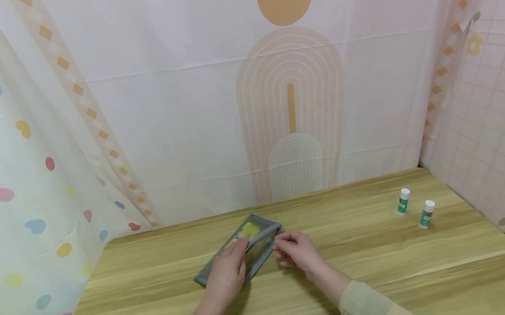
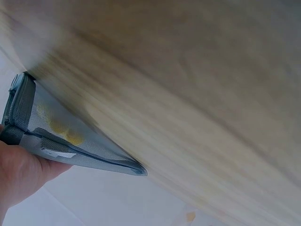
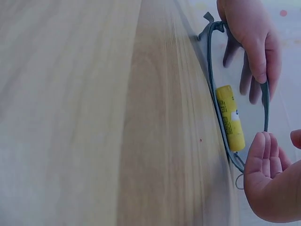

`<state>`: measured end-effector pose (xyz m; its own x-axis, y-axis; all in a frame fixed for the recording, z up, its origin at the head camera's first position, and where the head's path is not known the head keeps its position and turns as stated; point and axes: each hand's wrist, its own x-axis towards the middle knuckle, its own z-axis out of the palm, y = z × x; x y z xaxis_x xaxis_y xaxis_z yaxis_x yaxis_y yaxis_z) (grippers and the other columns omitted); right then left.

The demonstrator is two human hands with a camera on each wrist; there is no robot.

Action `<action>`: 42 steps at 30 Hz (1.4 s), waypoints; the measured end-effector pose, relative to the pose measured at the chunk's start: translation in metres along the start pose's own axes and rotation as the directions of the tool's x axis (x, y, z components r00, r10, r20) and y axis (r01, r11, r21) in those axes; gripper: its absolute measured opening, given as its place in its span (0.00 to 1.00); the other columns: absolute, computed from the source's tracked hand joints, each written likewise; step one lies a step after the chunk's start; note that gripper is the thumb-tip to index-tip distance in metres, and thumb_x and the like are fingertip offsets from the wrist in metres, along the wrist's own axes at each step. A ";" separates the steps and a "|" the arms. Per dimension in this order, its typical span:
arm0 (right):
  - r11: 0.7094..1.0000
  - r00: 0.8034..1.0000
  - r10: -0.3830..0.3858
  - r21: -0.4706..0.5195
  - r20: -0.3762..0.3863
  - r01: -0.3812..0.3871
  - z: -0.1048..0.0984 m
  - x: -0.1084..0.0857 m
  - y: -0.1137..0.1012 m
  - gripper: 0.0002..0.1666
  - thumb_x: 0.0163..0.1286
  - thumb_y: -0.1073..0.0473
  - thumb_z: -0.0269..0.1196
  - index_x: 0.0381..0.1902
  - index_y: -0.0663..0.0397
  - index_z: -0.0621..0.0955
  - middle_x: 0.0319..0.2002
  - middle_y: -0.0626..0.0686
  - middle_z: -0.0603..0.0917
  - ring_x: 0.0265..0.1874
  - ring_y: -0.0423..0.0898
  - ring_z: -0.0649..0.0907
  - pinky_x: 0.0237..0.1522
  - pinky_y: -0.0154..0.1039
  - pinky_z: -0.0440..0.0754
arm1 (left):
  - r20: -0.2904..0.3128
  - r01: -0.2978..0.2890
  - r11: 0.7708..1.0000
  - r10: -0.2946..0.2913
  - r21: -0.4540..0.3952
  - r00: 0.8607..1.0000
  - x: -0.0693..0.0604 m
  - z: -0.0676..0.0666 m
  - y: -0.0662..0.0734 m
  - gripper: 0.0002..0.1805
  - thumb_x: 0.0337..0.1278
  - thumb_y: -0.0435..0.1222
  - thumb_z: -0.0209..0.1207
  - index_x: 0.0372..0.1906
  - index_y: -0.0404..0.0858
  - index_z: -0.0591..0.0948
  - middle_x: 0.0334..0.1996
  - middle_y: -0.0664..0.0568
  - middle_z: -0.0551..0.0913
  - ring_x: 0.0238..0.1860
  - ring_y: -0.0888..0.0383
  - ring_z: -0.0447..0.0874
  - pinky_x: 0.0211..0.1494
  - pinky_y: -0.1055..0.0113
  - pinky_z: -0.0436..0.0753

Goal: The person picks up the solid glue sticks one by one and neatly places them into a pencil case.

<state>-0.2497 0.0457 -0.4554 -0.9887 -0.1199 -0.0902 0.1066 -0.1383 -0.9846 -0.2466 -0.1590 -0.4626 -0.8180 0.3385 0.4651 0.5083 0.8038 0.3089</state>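
A grey zip pouch with see-through mesh sides (image 1: 216,268) lies slantwise on the table. My left hand (image 1: 226,271) is over its middle, and in the right wrist view that hand (image 3: 251,42) pinches the pouch's upper edge between thumb and fingers. At the pouch's right end my right hand (image 1: 297,253) pinches the edge near a small ring; in the right wrist view its fingertips (image 3: 265,141) meet that edge (image 3: 265,110). Through the mesh shows a yellow printed tube (image 3: 230,117), also visible as a yellow patch (image 2: 66,131) in the left wrist view.
Two small white-capped tubes with green labels, a farther one (image 1: 403,201) and a nearer one (image 1: 426,215), stand on the right of the wooden table (image 1: 381,269). Patterned curtains (image 1: 174,109) hang along the table's back and sides.
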 end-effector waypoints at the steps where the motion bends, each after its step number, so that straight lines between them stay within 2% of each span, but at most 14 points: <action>1: 1.000 1.000 -0.010 -0.005 -0.003 0.010 -0.001 0.000 0.000 0.20 0.74 0.63 0.58 0.56 0.75 0.73 0.39 0.58 0.85 0.31 0.41 0.85 0.32 0.35 0.85 | -0.001 0.000 1.000 0.000 0.001 1.000 0.000 0.000 0.000 0.22 0.65 0.27 0.58 0.63 0.32 0.76 0.58 0.37 0.79 0.58 0.37 0.78 0.53 0.32 0.75; 5: 0.998 0.999 -0.047 -0.032 -0.017 0.047 -0.002 -0.001 -0.002 0.18 0.72 0.64 0.59 0.53 0.75 0.74 0.39 0.60 0.85 0.30 0.43 0.84 0.31 0.35 0.85 | 0.000 -0.003 1.000 0.003 0.002 1.000 0.000 -0.001 0.000 0.22 0.65 0.26 0.58 0.63 0.32 0.76 0.58 0.37 0.79 0.58 0.37 0.78 0.54 0.33 0.75; 9: 0.990 0.995 -0.100 -0.106 -0.022 0.097 -0.005 -0.002 -0.003 0.18 0.71 0.66 0.60 0.52 0.75 0.75 0.40 0.65 0.84 0.32 0.47 0.85 0.33 0.40 0.86 | 0.010 0.000 1.000 0.000 -0.001 1.000 0.000 -0.001 0.001 0.22 0.65 0.27 0.58 0.63 0.32 0.76 0.59 0.37 0.79 0.58 0.37 0.77 0.54 0.32 0.74; 14: 0.975 0.991 -0.135 -0.182 -0.023 0.128 -0.010 -0.004 -0.006 0.18 0.69 0.64 0.62 0.52 0.73 0.77 0.38 0.59 0.84 0.36 0.52 0.85 0.38 0.48 0.86 | 0.022 0.007 1.000 -0.007 -0.009 1.000 0.000 -0.001 0.001 0.22 0.65 0.26 0.58 0.64 0.32 0.76 0.59 0.37 0.79 0.59 0.37 0.77 0.55 0.32 0.74; 19: 0.953 0.985 -0.172 -0.253 0.011 0.169 -0.016 -0.007 -0.009 0.19 0.69 0.63 0.63 0.53 0.72 0.77 0.39 0.58 0.83 0.36 0.51 0.84 0.39 0.49 0.86 | 0.022 -0.002 1.000 0.003 -0.012 1.000 0.001 -0.001 0.000 0.23 0.63 0.25 0.59 0.64 0.31 0.76 0.59 0.36 0.79 0.59 0.38 0.77 0.55 0.33 0.75; 25: 0.912 0.975 -0.222 -0.349 0.022 0.216 -0.024 -0.008 -0.011 0.17 0.69 0.63 0.64 0.52 0.69 0.80 0.38 0.53 0.83 0.33 0.43 0.80 0.37 0.48 0.86 | 0.023 -0.001 1.000 0.002 -0.014 1.000 0.001 -0.002 0.001 0.23 0.64 0.25 0.58 0.64 0.31 0.76 0.59 0.37 0.79 0.59 0.38 0.77 0.55 0.34 0.75; 28: 0.879 0.962 -0.271 -0.400 0.030 0.260 -0.027 -0.008 -0.012 0.16 0.68 0.64 0.64 0.50 0.68 0.81 0.37 0.53 0.84 0.33 0.43 0.80 0.36 0.42 0.86 | 0.023 0.002 1.000 -0.001 -0.012 1.000 0.000 -0.003 0.001 0.23 0.64 0.25 0.58 0.64 0.31 0.76 0.59 0.37 0.79 0.59 0.38 0.77 0.55 0.33 0.75; 32: 0.810 0.934 -0.352 -0.481 0.057 0.335 -0.031 -0.009 -0.013 0.13 0.67 0.65 0.65 0.49 0.64 0.82 0.38 0.52 0.85 0.36 0.45 0.82 0.40 0.35 0.82 | 0.025 0.006 1.000 -0.006 -0.011 1.000 0.000 -0.002 0.001 0.23 0.64 0.25 0.58 0.64 0.32 0.75 0.59 0.37 0.79 0.59 0.38 0.77 0.55 0.32 0.74; 38: 0.715 0.888 -0.442 -0.548 0.126 0.434 -0.037 -0.011 -0.015 0.14 0.67 0.67 0.66 0.49 0.65 0.81 0.38 0.51 0.86 0.38 0.47 0.83 0.42 0.37 0.83 | 0.026 0.003 1.000 -0.003 -0.003 1.000 0.000 -0.001 0.000 0.24 0.63 0.25 0.59 0.64 0.32 0.75 0.59 0.37 0.79 0.59 0.38 0.77 0.55 0.33 0.75; 42: 0.679 0.875 -0.462 -0.578 0.142 0.452 -0.040 -0.013 -0.017 0.15 0.66 0.67 0.66 0.51 0.63 0.81 0.39 0.51 0.85 0.37 0.47 0.84 0.39 0.35 0.83 | 0.023 -0.003 1.000 0.003 -0.006 1.000 0.000 0.000 -0.001 0.24 0.63 0.25 0.58 0.64 0.32 0.75 0.59 0.36 0.78 0.59 0.37 0.77 0.54 0.32 0.74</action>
<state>-0.2430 0.0889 -0.4433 -0.8998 -0.1803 0.3973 -0.4356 0.4205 -0.7958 -0.2470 -0.1597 -0.4624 -0.8225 0.3518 0.4470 0.5120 0.8002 0.3123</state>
